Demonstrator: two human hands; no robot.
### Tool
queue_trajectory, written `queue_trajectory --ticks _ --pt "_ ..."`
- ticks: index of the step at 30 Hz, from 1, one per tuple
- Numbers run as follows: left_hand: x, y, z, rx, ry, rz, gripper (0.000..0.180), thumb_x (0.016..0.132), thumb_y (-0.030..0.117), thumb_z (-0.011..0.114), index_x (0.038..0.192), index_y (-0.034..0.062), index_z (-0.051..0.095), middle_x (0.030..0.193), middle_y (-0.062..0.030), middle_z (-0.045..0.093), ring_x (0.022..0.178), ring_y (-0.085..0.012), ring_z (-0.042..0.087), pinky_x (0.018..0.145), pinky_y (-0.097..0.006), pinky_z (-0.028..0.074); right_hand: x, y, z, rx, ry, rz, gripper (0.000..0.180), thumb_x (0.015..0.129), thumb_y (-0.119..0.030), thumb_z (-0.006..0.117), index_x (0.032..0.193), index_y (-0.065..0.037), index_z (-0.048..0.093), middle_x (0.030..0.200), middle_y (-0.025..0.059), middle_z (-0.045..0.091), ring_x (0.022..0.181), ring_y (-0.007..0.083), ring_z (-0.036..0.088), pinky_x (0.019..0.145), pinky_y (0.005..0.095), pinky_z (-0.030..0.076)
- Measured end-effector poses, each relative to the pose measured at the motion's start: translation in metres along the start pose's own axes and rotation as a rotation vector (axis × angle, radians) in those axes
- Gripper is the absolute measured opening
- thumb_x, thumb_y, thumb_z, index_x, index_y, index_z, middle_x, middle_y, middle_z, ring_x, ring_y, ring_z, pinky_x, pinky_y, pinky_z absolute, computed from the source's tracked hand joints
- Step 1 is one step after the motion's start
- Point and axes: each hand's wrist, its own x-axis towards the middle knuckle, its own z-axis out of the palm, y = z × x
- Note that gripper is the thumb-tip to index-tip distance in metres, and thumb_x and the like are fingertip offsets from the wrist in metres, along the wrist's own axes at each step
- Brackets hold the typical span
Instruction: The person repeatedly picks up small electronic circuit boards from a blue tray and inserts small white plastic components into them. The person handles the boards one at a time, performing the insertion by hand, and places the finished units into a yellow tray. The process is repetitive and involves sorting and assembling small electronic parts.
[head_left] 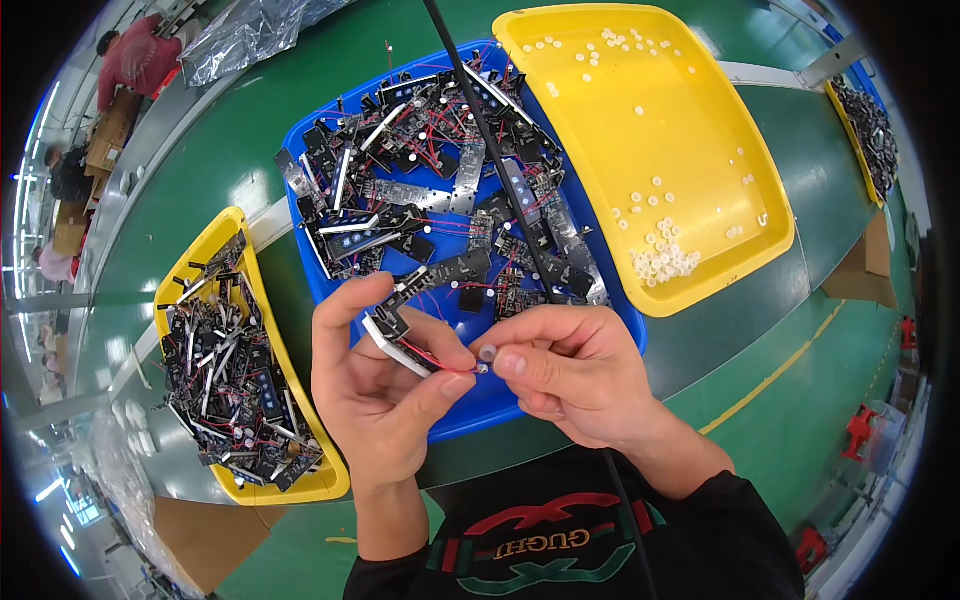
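Packaging in view:

1. Clear plastic bag (245, 35): crumpled, silvery-transparent, at the top left on the green counter (780, 390), beyond the blue tray (470, 415).
2. Brown cardboard box (205, 545): lower left, below the left yellow tray (232, 222).
3. Brown cardboard box (868, 262): right edge, just beyond the large yellow tray (735, 275).
4. Brown cartons (105, 140): far upper left, beside a person in red.

No labels, signs or screens can be made out.

Held assembly: circuit board and cap

Slim black circuit-board strip with white edge and thin red wires (405, 310), tilted, raised above the blue tray; small translucent white round cap (488, 353) touching its wire end.
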Motion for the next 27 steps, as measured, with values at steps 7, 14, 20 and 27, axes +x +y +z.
queue_trajectory --ticks 7,14,20,27 --pt "0.003 0.003 0.009 -0.008 0.009 -0.041 0.068 0.067 -0.010 0.069 0.124 -0.0038 0.032 0.079 -0.0179 0.061 0.073 -0.0197 0.061 0.065 -0.026 0.049 -0.003 -0.004 0.003 -0.113 -0.019 -0.058 0.019 0.085 -0.008 0.062 0.100 0.002 0.063 0.070 0.0017 0.059 0.058 0.0043 0.049 0.049 0.0178 0.036" --pt "0.000 0.003 0.007 0.145 0.005 0.004 0.071 0.067 0.000 0.073 0.126 -0.0031 0.033 0.071 -0.0098 0.057 0.067 -0.0158 0.052 0.059 -0.024 0.042 -0.004 -0.002 -0.001 -0.120 -0.012 -0.095 0.018 0.084 -0.008 0.062 0.099 0.002 0.064 0.071 0.0022 0.060 0.059 0.0044 0.049 0.050 0.0180 0.036" --pt "0.000 0.004 0.004 0.070 0.009 -0.042 0.070 0.065 -0.008 0.072 0.123 -0.0032 0.032 0.075 -0.0152 0.060 0.068 -0.0158 0.059 0.058 -0.021 0.046 -0.006 -0.004 0.003 -0.198 0.006 -0.098 0.016 0.085 -0.007 0.062 0.098 0.001 0.064 0.067 0.0013 0.058 0.057 0.0041 0.049 0.049 0.0180 0.036" --pt "0.000 0.002 0.003 0.093 0.027 -0.070 0.069 0.066 -0.010 0.069 0.124 -0.0034 0.032 0.076 -0.0140 0.061 0.069 -0.0152 0.060 0.059 -0.021 0.047 -0.005 0.001 0.001 -0.260 0.031 -0.123 0.016 0.084 -0.007 0.062 0.098 0.001 0.065 0.065 0.0010 0.057 0.057 0.0037 0.049 0.049 0.0182 0.035"
